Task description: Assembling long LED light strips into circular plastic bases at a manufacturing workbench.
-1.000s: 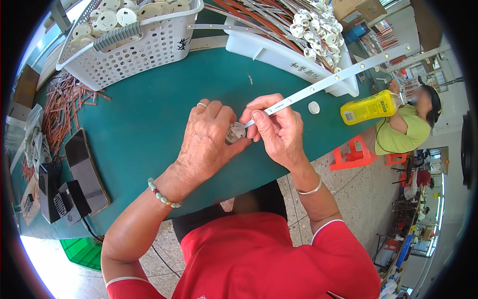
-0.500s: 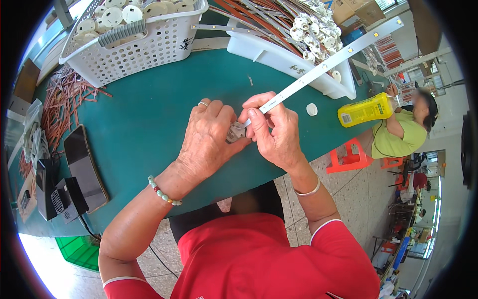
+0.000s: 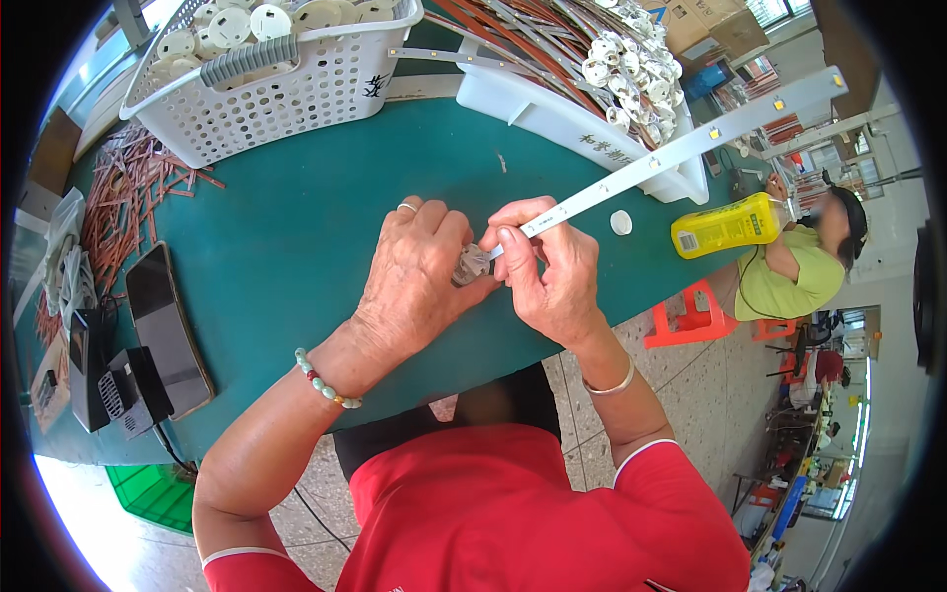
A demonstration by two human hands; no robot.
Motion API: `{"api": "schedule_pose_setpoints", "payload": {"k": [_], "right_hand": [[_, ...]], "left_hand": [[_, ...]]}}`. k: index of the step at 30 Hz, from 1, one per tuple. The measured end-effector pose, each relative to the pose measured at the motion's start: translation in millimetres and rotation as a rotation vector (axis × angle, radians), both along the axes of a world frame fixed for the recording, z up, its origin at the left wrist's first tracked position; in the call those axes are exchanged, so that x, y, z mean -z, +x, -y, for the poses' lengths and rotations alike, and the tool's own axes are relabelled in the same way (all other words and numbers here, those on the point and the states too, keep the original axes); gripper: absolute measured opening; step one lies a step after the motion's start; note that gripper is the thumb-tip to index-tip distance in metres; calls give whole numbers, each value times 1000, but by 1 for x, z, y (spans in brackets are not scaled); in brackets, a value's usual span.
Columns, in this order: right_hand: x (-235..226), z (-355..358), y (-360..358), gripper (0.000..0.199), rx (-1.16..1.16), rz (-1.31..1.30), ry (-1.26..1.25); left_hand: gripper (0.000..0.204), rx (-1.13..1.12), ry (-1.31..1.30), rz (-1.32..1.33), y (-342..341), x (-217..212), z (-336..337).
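My left hand is closed round a small round silvery-white disc, covering part of it. In my right hand, pinched between thumb and fingers, is a long white LED strip dotted with small yellow squares. Its near end meets the disc between my two hands, and the joint itself is partly hidden by fingers. From there the strip slants up to the far right, over the table. A loose white round disc lies on the green table to the right of my right hand.
A perforated white basket holds white discs at far left. Beside it, a white tray carries strips with discs. Brown scraps, a phone and a black device lie left. A yellow bottle and a person are right.
The LED strip has swung slightly, its far end now lower and farther right. Both hands keep their hold on disc and strip, with my right hand shifted a little.
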State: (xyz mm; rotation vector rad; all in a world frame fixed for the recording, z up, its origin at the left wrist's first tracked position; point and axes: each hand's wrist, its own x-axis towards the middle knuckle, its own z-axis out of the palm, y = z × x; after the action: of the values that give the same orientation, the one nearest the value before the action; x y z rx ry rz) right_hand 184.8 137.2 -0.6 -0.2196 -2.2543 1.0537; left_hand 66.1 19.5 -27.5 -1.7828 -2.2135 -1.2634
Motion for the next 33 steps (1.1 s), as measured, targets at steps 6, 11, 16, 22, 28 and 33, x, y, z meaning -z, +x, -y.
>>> {"api": "schedule_pose_setpoints", "payload": {"k": [6,11,16,22,28,33], "right_hand": [[-5,2,-1,7,-17,13,146],[-5,5,2,2,63,15,104],[-3,6,2,5,89,48,142],[0,6,-8,9,118,28,234],[1,4,-7,10,128,10,205],[3,7,-4,9,136,29,161]], "left_hand": [[37,-2,-6,-3,0,-1,1],[37,5,20,14,-1,2,0],[37,-6,24,-1,0,3,0],[35,-108,-14,2,2,2,0],[35,-62,-24,5,-2,0,2],[37,100,-75,139,-16,-4,14]]}}
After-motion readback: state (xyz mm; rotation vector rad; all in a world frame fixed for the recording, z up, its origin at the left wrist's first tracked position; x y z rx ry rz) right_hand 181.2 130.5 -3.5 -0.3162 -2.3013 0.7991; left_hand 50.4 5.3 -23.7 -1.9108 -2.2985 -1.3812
